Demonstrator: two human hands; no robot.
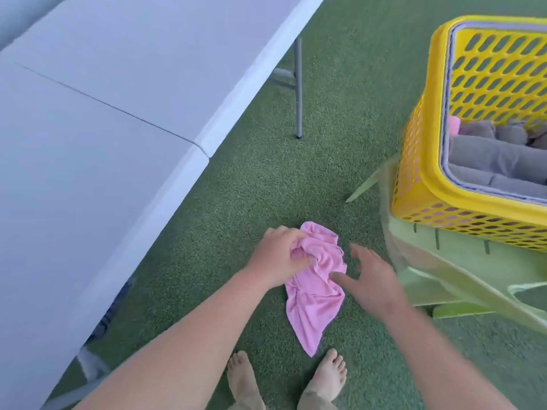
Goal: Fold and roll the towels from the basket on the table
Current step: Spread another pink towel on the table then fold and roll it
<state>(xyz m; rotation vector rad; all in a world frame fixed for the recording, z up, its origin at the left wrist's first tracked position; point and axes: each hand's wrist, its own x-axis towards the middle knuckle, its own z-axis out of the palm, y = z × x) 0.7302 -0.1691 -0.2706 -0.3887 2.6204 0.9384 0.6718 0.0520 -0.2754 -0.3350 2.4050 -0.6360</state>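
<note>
A crumpled pink towel (315,294) hangs in the air above the green floor, between my two hands. My left hand (276,257) grips its bunched upper part with curled fingers. My right hand (370,281) is just to the towel's right with fingers spread, the thumb touching the cloth. The yellow perforated basket (420,179) stands at the right on a pale green chair (461,261) and holds several grey towels (491,156) and a bit of pink one. The white folding table (97,128) fills the left side.
Green artificial turf (340,99) covers the floor between table and basket. A grey table leg (299,87) stands at the table's far end. My bare feet (284,377) are at the bottom of the view.
</note>
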